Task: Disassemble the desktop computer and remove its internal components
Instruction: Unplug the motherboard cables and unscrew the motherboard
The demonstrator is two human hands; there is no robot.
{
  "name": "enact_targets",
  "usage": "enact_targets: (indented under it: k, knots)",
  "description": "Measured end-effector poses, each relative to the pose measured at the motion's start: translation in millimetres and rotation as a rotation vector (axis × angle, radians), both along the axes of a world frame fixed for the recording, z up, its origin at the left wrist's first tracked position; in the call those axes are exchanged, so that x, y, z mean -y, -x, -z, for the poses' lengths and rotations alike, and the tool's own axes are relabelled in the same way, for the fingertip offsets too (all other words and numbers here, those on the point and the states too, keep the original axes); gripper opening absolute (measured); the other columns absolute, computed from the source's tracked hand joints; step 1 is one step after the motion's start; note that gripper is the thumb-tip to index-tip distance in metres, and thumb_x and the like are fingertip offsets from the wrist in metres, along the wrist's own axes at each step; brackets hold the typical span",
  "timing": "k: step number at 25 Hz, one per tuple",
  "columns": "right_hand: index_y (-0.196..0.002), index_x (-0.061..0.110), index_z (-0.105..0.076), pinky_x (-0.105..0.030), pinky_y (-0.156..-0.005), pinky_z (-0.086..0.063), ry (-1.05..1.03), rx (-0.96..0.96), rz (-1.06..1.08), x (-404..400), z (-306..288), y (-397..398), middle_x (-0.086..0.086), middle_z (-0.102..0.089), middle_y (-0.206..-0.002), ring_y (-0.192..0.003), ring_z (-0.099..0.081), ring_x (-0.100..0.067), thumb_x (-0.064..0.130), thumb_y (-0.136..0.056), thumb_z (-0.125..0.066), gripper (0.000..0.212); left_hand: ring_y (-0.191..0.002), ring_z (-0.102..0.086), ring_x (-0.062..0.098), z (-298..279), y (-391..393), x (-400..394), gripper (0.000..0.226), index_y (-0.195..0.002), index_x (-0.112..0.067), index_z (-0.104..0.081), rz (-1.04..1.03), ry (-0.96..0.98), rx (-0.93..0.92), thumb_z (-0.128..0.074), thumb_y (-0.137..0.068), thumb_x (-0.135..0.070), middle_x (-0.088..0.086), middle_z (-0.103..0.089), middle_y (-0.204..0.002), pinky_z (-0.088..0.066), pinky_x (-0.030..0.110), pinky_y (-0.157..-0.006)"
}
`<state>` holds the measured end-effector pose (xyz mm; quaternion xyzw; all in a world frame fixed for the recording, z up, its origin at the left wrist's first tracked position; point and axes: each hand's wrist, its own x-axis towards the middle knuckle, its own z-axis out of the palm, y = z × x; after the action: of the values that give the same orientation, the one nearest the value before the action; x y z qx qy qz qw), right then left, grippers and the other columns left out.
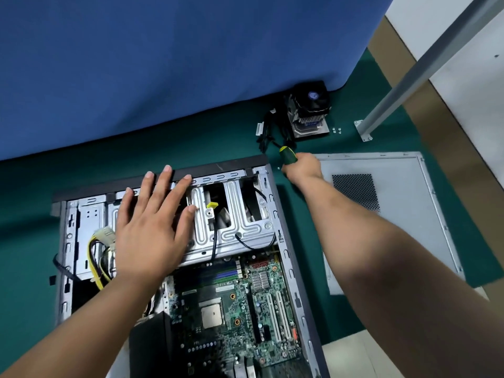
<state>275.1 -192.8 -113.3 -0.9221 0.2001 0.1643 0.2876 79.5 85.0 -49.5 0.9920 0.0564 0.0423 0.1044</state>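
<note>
An open desktop computer case [286, 241] lies on its side on the green mat. Inside it I see the green motherboard [237, 304] with its bare CPU [212, 317] and the silver drive cage [231, 230]. My left hand [152, 227] lies flat with spread fingers on the drive cage. My right hand [301, 167] reaches past the case's far right corner and grips a screwdriver [287, 153] with a green and yellow handle; its tip is hidden.
The removed side panel [395, 208] lies to the right of the case. A CPU cooler with fan [309, 110] and black cables [268, 132] sit at the back, with small screws [336, 130] beside it. A blue cloth [177, 64] hangs behind. A grey metal leg [409, 77] stands right.
</note>
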Motion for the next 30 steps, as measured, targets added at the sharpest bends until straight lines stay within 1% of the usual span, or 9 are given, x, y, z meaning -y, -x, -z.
enact_targets:
  k: [3, 10, 15, 17, 19, 21, 24, 27, 30]
  knots:
    - [-0.099, 0.019, -0.072, -0.029, -0.075, -0.047, 0.0, 0.028, 0.025, -3, 10, 5, -0.007, -0.069, -0.094, -0.096, -0.066, -0.033, 0.023, -0.086, -0.068, 0.014, -0.157, -0.006, 0.01, 1, 1, 0, 0.053, -0.157, -0.043, -0.028, -0.002, -0.003, 0.019, -0.024, -0.105, -0.055, -0.013, -0.017, -0.169, -0.008, 0.045, -0.126]
    - [-0.101, 0.018, -0.072, -0.028, -0.074, -0.043, -0.066, 0.093, 0.028, 5, -8, 13, -0.007, -0.071, -0.097, -0.097, -0.064, -0.031, 0.031, -0.088, -0.072, 0.018, -0.157, -0.008, 0.011, 1, 2, 1, 0.053, -0.156, -0.042, -0.03, -0.008, 0.002, 0.022, -0.025, -0.105, -0.054, -0.011, -0.019, -0.169, -0.009, 0.044, -0.126]
    - [-0.094, 0.024, -0.064, -0.029, -0.066, -0.046, -0.415, 0.236, 0.032, -2, -77, 47, 0.008, -0.063, -0.077, -0.07, -0.059, -0.014, 0.04, -0.088, -0.074, 0.02, -0.157, -0.009, 0.012, -2, 1, 0, 0.053, -0.157, -0.043, -0.03, -0.011, 0.012, 0.004, -0.023, -0.105, -0.055, -0.011, -0.02, -0.168, -0.007, 0.043, -0.126]
    - [-0.094, 0.025, -0.059, -0.029, -0.057, -0.044, -0.57, 0.249, 0.041, -10, -115, 72, 0.008, -0.058, -0.075, -0.057, -0.052, -0.011, 0.043, -0.093, -0.069, 0.021, -0.157, -0.01, 0.013, -4, 2, 0, 0.052, -0.156, -0.043, -0.03, -0.008, 0.018, -0.009, -0.024, -0.106, -0.055, -0.01, -0.02, -0.168, -0.007, 0.043, -0.126]
    - [-0.098, 0.025, -0.057, -0.03, -0.053, -0.046, -0.711, 0.28, 0.038, -20, -152, 100, 0.003, -0.058, -0.08, -0.057, -0.054, -0.011, 0.04, -0.098, -0.064, 0.017, -0.157, -0.009, 0.015, -7, 5, 2, 0.051, -0.156, -0.041, -0.033, -0.001, 0.03, -0.026, -0.026, -0.106, -0.052, -0.009, -0.021, -0.168, -0.006, 0.044, -0.126]
    - [-0.1, 0.023, -0.061, -0.029, -0.058, -0.054, -0.799, 0.31, 0.016, -30, -183, 130, 0.001, -0.062, -0.082, -0.065, -0.062, -0.011, 0.039, -0.099, -0.063, 0.016, -0.157, -0.009, 0.016, -15, 6, 3, 0.049, -0.155, -0.036, -0.038, 0.054, 0.04, -0.029, -0.028, -0.108, -0.048, -0.007, -0.024, -0.167, -0.004, 0.045, -0.126]
    - [-0.096, 0.028, -0.068, -0.027, -0.074, -0.054, -0.695, 0.349, -0.108, -44, -202, 179, 0.003, -0.072, -0.086, -0.08, -0.067, -0.008, 0.048, -0.096, -0.064, 0.021, -0.156, -0.016, 0.017, -28, 28, 0, 0.046, -0.151, -0.029, -0.045, 0.218, 0.024, 0.033, -0.03, -0.109, -0.043, -0.006, -0.034, -0.164, -0.007, 0.044, -0.126]
    - [-0.099, 0.035, -0.069, -0.029, -0.085, -0.055, -0.61, 0.282, -0.196, -59, -191, 225, 0.016, -0.074, -0.094, -0.091, -0.069, -0.005, 0.054, -0.093, -0.065, 0.021, -0.145, -0.039, 0.021, -36, 74, -13, 0.037, -0.137, -0.028, -0.056, 0.371, 0.154, 0.01, -0.039, -0.107, -0.042, -0.005, -0.056, -0.146, -0.024, 0.043, -0.12]
    - [-0.099, 0.031, -0.066, -0.046, -0.092, -0.057, -0.603, 0.196, -0.229, -71, -171, 260, 0.011, -0.073, -0.094, -0.095, -0.071, -0.016, 0.05, -0.093, -0.068, 0.02, -0.124, -0.055, 0.018, -40, 127, -32, 0.031, -0.12, -0.028, -0.065, 0.511, 0.183, -0.122, -0.045, -0.103, -0.044, -0.007, -0.065, -0.124, -0.04, 0.039, -0.105]
